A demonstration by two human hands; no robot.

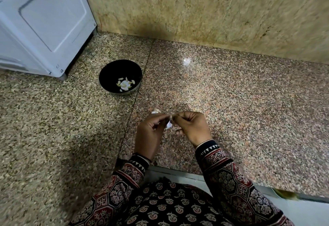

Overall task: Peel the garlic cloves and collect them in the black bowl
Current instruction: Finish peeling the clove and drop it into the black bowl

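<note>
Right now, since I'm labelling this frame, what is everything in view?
counter: one, speckled brown granite
wall: one, tan stone, behind counter
appliance: one, white, far left
black bowl: one, black, on counter near the appliance
peeled cloves: several, pale, in the bowl
garlic clove: one, white, pinched between left hand and right hand
garlic piece: one, white, on counter just beyond the left hand
sleeves: two, dark patterned, near edge
left hand: one, pinches the clove
right hand: one, pinches the clove
</note>
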